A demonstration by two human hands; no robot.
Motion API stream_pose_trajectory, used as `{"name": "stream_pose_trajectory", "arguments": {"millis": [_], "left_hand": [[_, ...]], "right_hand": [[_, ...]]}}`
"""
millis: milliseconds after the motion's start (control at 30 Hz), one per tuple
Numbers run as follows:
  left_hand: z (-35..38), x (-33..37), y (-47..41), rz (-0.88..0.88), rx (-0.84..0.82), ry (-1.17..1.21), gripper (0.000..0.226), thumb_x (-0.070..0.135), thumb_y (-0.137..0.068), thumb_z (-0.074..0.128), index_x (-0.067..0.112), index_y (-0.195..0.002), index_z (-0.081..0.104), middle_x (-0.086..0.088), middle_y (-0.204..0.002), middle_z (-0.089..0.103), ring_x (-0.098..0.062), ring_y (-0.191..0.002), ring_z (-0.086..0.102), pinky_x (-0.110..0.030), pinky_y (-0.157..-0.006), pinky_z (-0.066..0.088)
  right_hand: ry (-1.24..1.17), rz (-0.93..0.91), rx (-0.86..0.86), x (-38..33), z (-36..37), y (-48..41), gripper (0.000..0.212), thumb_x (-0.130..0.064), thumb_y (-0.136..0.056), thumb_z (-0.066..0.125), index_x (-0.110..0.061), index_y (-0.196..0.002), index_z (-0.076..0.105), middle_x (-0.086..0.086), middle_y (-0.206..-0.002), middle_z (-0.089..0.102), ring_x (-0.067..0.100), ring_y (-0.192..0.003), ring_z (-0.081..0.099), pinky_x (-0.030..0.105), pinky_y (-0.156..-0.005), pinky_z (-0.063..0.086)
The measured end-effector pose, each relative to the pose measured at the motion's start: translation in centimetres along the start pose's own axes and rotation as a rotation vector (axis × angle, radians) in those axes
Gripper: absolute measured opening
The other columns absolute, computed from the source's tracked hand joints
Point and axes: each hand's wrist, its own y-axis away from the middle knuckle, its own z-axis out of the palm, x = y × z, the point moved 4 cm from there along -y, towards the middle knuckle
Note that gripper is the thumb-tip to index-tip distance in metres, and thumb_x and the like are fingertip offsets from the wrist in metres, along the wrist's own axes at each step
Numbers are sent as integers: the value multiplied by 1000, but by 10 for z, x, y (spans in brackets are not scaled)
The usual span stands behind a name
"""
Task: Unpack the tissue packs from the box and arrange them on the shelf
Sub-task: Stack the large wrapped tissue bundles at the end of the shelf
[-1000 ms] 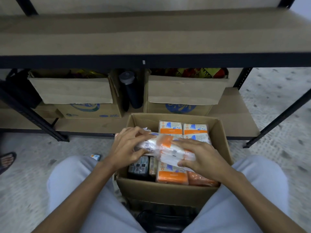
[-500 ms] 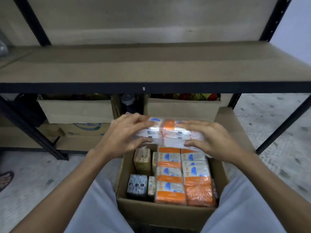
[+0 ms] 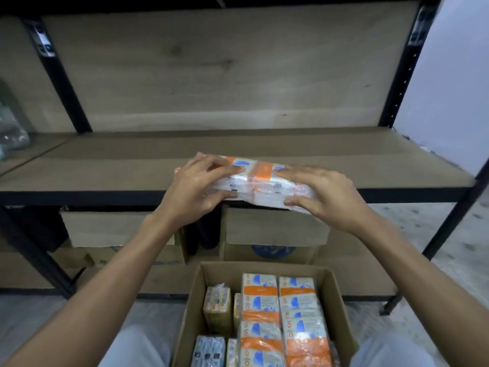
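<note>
A white, orange and blue tissue pack (image 3: pixel 260 182) in clear wrap is held level at the front edge of the wooden shelf (image 3: pixel 119 168). My left hand (image 3: pixel 197 186) grips its left end and my right hand (image 3: pixel 324 193) grips its right end. I cannot tell whether the pack touches the shelf board. Below, between my knees, an open cardboard box (image 3: pixel 201 287) holds several more orange and white tissue packs (image 3: pixel 260 305), plus yellowish packs (image 3: pixel 217 308) and bluish packs (image 3: pixel 207 353) at its left.
Black metal uprights (image 3: pixel 63 83) frame the shelf. On the lower shelf stand two open cardboard boxes (image 3: pixel 111 229) with a dark bottle (image 3: pixel 209 234) between them. A clear plastic object (image 3: pixel 10 125) sits at the far left. Speckled floor lies to the right.
Both hands have lifted the tissue pack out of the box and carried it up and forward to the shelf's front edge. The view has tilted upward.
</note>
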Motion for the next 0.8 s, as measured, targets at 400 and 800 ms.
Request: {"name": "stream_pose_trajectory", "arguments": {"millis": [400, 800], "left_hand": [[51, -58, -50, -108, 54, 14, 45, 28, -75, 73, 19, -118, 66, 1, -123, 65, -13, -116, 54, -24, -106, 27], [85, -85, -53, -135, 25, 15, 48, 33, -76, 72, 22, -122, 63, 2, -125, 61, -20, -114, 54, -44, -102, 40]], "right_hand": [[71, 73, -18, 46, 25, -75, 56, -46, -86, 65, -45, -138, 44, -13, -144, 48, 15, -135, 43, 36, -98, 40], [111, 116, -98, 69, 57, -96, 65, -50, -82, 68, -45, -140, 40, -12, -152, 37, 20, -142, 29, 46, -113, 21]]}}
